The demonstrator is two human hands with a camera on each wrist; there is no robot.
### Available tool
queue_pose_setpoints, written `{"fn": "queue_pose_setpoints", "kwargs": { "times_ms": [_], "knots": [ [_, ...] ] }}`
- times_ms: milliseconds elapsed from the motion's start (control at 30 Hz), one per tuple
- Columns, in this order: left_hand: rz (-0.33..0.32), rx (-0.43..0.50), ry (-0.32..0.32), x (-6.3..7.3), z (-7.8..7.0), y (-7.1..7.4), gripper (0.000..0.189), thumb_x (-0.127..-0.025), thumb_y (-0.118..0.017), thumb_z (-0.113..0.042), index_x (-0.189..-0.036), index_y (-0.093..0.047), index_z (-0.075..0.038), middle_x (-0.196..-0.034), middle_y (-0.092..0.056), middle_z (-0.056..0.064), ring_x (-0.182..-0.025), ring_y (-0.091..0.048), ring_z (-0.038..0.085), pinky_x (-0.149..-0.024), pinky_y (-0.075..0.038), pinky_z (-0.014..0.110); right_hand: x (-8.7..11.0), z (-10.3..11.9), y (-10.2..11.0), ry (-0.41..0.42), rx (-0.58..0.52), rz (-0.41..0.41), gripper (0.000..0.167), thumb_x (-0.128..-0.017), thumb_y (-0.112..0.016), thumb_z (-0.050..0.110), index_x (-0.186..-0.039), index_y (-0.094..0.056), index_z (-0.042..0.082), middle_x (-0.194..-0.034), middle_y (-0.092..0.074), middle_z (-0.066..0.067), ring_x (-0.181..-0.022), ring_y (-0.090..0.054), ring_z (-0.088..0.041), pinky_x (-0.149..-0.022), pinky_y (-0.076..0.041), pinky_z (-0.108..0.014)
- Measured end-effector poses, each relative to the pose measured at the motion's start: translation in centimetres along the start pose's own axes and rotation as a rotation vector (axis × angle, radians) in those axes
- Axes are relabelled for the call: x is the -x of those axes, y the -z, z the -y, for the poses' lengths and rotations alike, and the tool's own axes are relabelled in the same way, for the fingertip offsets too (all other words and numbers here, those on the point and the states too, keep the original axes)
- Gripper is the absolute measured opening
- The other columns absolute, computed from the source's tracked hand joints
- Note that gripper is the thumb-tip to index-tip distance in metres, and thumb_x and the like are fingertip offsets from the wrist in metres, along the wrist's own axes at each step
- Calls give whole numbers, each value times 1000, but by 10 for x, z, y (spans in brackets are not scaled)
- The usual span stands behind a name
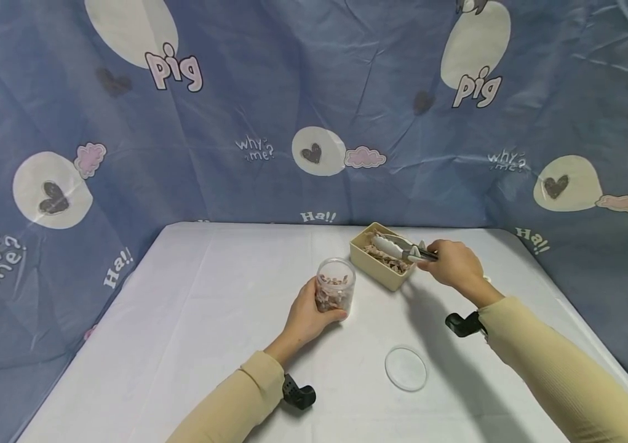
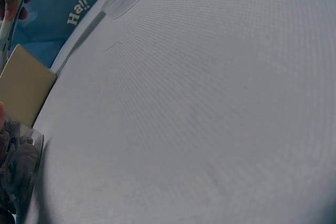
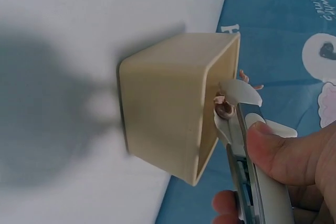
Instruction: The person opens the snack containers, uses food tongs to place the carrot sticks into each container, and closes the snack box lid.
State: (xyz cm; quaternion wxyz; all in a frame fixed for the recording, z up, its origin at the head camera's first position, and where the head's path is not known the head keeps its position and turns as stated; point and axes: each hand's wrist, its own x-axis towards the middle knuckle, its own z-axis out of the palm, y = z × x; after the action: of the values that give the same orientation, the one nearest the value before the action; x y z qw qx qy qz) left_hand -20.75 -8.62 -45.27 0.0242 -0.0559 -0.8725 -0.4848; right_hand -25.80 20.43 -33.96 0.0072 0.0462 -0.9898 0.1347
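My left hand (image 1: 309, 315) grips a clear plastic jar (image 1: 337, 289) partly filled with brownish-pink dried pieces; the jar stands upright and uncapped. In the left wrist view, part of the jar (image 2: 23, 166) shows at the lower left edge. My right hand (image 1: 454, 267) holds tongs (image 1: 397, 248) with white tips over a beige rectangular box (image 1: 371, 266). Brown dried pieces (image 1: 399, 264) lie inside that box. The right wrist view shows several pieces (image 3: 226, 109) between the tong tips at the box's opening, with my thumb pressed along the handle.
A clear round lid (image 1: 405, 368) lies flat on the white table (image 1: 208, 320), in front of the box and to the right of the jar. Behind the table hangs a blue printed cloth (image 1: 269, 74), which also runs along both sides.
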Motion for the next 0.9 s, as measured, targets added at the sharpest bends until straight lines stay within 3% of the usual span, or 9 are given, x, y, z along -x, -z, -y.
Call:
{"fn": "queue_pose_setpoints", "kwargs": {
  "times_ms": [367, 567, 900],
  "knots": [
    [-3, -11, 6, 0, 0, -1, 89, -77, -84, -36, -147, -38, -5, -140, -52, 17, -134, -48, 35, -114, -38, 51, 11, -5, 13, 43, -12, -50, 40, -88, -70, 34, -117, -70, 7, -96, -72, -16, -80, -64, -31, -58, -47, -40],
    [-6, -11, 3, 0, 1, -1, 89, -76, -85, -34, -146, -39, -5, -139, -52, 17, -133, -49, 35, -115, -38, 51, 18, -2, 20, 53, -15, -59, 42, -88, -70, 34, -119, -69, 6, -97, -72, -15, -78, -62, -28, -58, -45, -36],
    [-10, -15, -21, -1, 1, -1, 88, -76, -85, -34, -145, -38, -2, -138, -53, 19, -132, -49, 36, -113, -39, 51, 37, 10, 34, 125, -45, -106, 33, -88, -72, 33, -110, -72, 8, -81, -69, -5, -70, -55, -22, -57, -39, -30]
  ]
}}
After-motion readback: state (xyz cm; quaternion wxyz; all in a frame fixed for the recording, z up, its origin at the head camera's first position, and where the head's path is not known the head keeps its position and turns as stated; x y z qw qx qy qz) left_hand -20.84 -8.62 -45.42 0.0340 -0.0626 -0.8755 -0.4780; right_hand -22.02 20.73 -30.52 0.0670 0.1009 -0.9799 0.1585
